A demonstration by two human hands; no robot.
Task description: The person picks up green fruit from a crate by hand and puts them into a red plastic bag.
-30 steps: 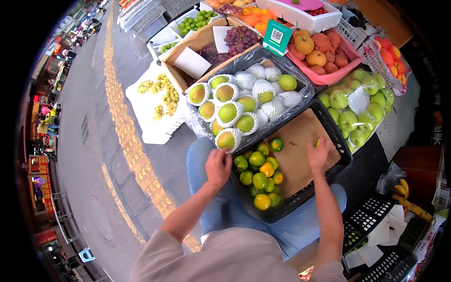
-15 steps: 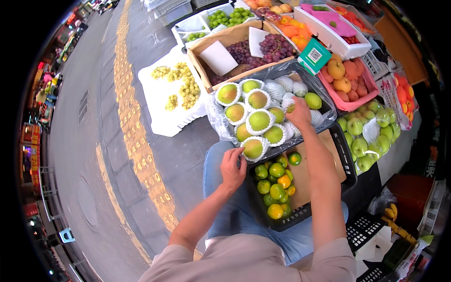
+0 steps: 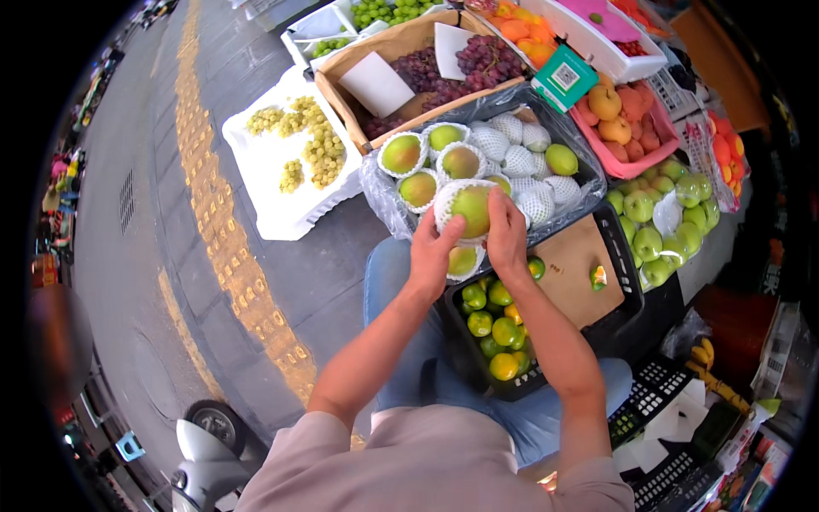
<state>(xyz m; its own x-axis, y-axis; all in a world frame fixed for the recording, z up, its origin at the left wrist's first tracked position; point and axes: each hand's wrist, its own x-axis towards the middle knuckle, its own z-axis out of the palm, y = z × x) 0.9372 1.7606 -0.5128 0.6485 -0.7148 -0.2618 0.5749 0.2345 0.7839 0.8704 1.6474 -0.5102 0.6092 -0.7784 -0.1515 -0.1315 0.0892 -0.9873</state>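
One green fruit (image 3: 471, 211) in a white foam net, held between your left hand (image 3: 432, 253) and right hand (image 3: 508, 237) (each grip closed about its own side), above the near edge of the plastic-lined crate (image 3: 590, 175) of like netted fruit. One teal card (image 3: 565, 78) near that crate's far corner, bearing a square black-and-white code, its smaller print too fine to read. One black tray (image 3: 630, 275) at your knees, containing green and yellow citrus (image 3: 504, 331), with bagged green apples (image 3: 648, 242) just beside it.
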